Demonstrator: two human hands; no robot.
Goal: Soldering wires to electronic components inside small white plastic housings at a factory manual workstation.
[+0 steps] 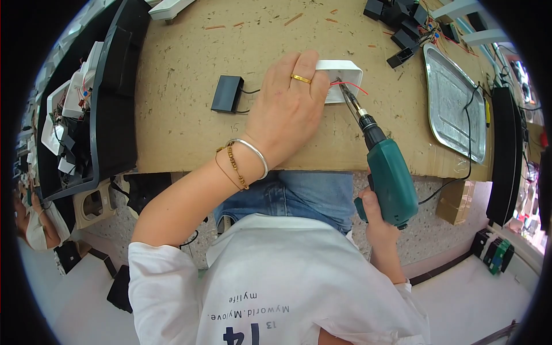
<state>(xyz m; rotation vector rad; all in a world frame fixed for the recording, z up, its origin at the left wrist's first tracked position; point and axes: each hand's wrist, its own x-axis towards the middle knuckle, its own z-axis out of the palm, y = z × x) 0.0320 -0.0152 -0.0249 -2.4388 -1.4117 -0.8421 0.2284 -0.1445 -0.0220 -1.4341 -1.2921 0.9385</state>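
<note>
My left hand (290, 106) is closed on a white plastic housing (352, 72), holding it against the work surface with its inside facing up. My fingers and palm hide much of the housing. A red wire (359, 88) sticks out of it on the right. Two dark leads run from under my hand to a small black box (227, 94) lying on the left. My right hand (376, 215) grips a green corded soldering gun (393, 178) by its handle. Its thin metal tip reaches into the housing, close to the red wire; whether they touch, I cannot tell.
A large black bin (109, 109) with white housings and wired parts stands at the left. To the right is a metal tray (454, 109) crossed by a black cord. Several black boxes (402, 34) and wires lie at the far right. Copper-coloured scraps (293, 19) dot the brown tabletop (184, 138).
</note>
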